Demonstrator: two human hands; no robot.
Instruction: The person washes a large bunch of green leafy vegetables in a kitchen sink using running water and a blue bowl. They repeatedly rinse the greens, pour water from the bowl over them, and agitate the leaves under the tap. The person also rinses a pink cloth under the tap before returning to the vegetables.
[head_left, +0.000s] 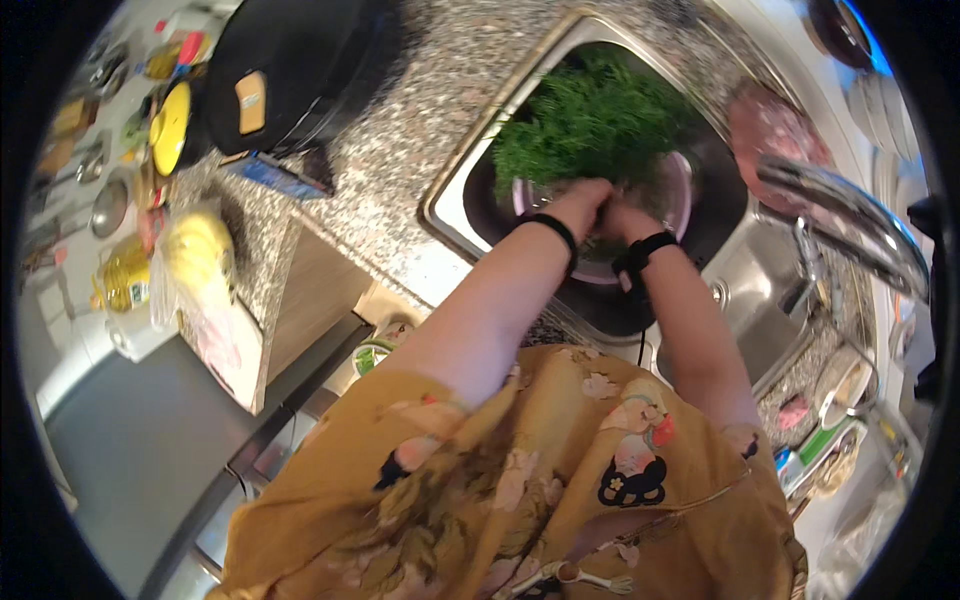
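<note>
A large bunch of feathery green herbs (592, 120) fills the upper part of a sink basin (480, 139). Its stem end lies over a pale pink-rimmed bowl (681, 184) in that basin. My left hand (589, 201), with a dark band at the wrist, is closed on the stems. Close beside it, my right hand (628, 217) is at the same stems, blurred and partly hidden, so its finger position does not show. A black watch or band (651, 251) is on the right wrist.
A steel second basin (757, 292) with a faucet (810, 255) lies to the right. Behind it are a pink bag-like item (772, 142) and a shiny metal lid (847, 217). At the left stand a black wok or pan (300, 67), a phone (274, 174) and bagged bananas (196, 247).
</note>
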